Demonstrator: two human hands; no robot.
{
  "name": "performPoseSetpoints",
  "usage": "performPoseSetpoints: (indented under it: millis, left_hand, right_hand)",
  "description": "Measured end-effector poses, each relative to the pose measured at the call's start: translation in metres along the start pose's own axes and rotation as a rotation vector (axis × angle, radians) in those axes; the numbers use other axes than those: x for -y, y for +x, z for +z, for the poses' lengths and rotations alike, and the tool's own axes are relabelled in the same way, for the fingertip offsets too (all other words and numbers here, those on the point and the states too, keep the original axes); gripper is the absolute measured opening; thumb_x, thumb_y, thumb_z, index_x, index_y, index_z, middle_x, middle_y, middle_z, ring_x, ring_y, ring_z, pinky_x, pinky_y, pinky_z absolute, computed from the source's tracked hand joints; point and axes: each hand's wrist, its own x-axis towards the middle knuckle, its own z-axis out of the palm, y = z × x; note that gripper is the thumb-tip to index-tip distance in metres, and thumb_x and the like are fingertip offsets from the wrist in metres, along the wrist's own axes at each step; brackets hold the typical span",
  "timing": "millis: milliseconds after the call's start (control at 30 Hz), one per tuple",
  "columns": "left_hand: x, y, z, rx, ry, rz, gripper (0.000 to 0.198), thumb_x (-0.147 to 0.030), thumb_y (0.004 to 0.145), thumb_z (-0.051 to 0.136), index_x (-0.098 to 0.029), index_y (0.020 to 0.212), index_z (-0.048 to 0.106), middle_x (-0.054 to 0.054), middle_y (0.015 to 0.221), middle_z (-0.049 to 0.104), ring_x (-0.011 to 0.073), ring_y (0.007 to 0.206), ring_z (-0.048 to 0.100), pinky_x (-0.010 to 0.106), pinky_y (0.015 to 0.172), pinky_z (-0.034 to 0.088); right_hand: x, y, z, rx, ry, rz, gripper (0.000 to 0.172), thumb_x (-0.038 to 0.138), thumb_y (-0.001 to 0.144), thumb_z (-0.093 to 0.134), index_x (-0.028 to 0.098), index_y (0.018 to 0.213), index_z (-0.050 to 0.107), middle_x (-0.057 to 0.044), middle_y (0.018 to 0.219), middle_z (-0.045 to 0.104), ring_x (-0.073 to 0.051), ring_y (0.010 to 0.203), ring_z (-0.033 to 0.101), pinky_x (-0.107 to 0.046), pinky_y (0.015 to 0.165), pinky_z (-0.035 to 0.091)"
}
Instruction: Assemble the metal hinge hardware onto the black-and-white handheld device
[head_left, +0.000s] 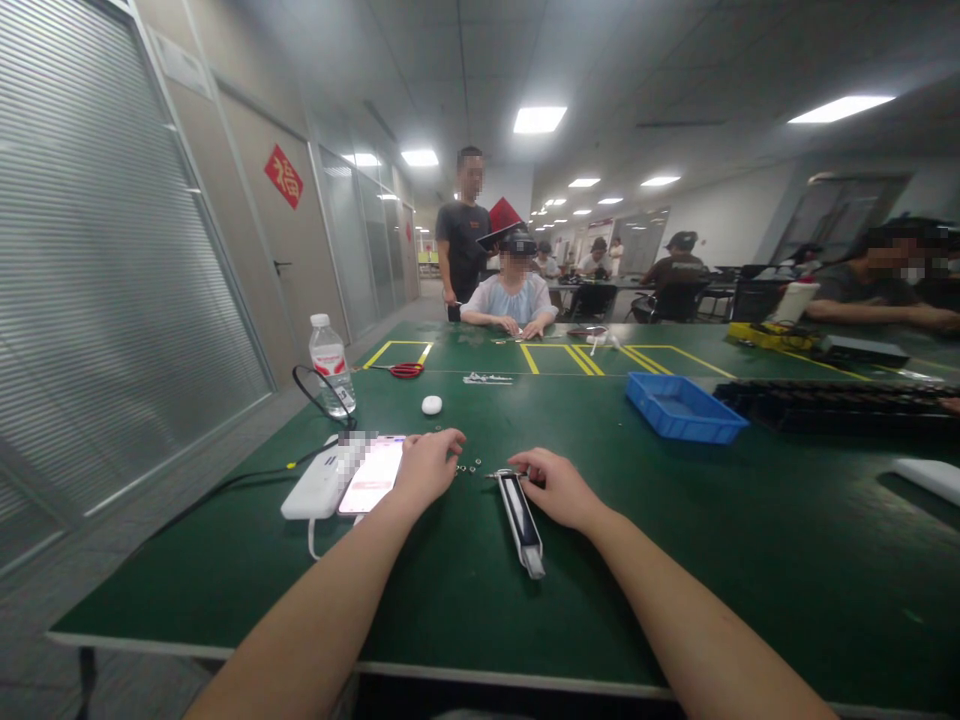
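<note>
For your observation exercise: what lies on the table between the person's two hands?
In the head view, a few small metal rings lie on the green table between left hand and right hand.

green table (675, 560) — yellow lines | blue tray (684, 408) | red scissors (406, 370) | white power bank (313, 490)

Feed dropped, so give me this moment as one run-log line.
left hand: on green table, by small metal rings | right hand: touching slim white-and-black device | phone, power bank left
</note>
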Motion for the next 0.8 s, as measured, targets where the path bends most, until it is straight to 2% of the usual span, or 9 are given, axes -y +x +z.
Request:
performPoseSetpoints:
  millis: [233, 433, 667, 800]
  left_hand:
    - [-0.010, -0.004, 0.000, 0.089, 0.002, 0.030, 0.028, -0.014, 0.076, 0.054, -0.024, 0.101, 0.061, -0.001, 0.093, 0.070, 0.0191, 0.097, 0.060, 0.039, 0.093, 0.034]
    - [-0.007, -0.003, 0.000, 0.047, 0.038, 0.014, 0.028, -0.016, 0.076, 0.054, -0.025, 0.101, 0.062, 0.001, 0.097, 0.068, 0.0203, 0.099, 0.058, 0.040, 0.093, 0.033]
    - [0.001, 0.000, -0.003, 0.015, 0.074, -0.047, 0.031, -0.015, 0.078, 0.050, -0.026, 0.105, 0.060, 0.001, 0.092, 0.070, 0.0213, 0.095, 0.060, 0.044, 0.094, 0.030]
    - [0.003, 0.000, -0.008, 0.021, 0.073, -0.052, 0.033, -0.014, 0.077, 0.050, -0.026, 0.106, 0.061, 0.000, 0.091, 0.071, 0.0209, 0.095, 0.061, 0.042, 0.093, 0.031]
  right_hand:
    - [0.001, 0.000, -0.001, 0.005, 0.009, -0.006, 0.030, 0.009, 0.074, 0.053, 0.017, 0.101, 0.064, -0.003, 0.083, 0.059, -0.012, 0.069, 0.051, -0.025, 0.066, 0.043]
    - [0.005, -0.001, -0.002, 0.010, 0.005, 0.010, 0.030, 0.010, 0.075, 0.053, 0.017, 0.101, 0.065, -0.003, 0.083, 0.059, -0.012, 0.069, 0.051, -0.026, 0.066, 0.043]
    - [0.005, -0.001, -0.003, 0.013, 0.004, 0.013, 0.030, 0.009, 0.075, 0.053, 0.018, 0.101, 0.065, -0.003, 0.083, 0.059, -0.012, 0.069, 0.051, -0.026, 0.066, 0.043]
    - [0.006, -0.001, -0.004, 0.013, -0.003, 0.017, 0.030, 0.010, 0.075, 0.054, 0.018, 0.102, 0.065, -0.003, 0.083, 0.059, -0.012, 0.068, 0.051, -0.026, 0.065, 0.043]
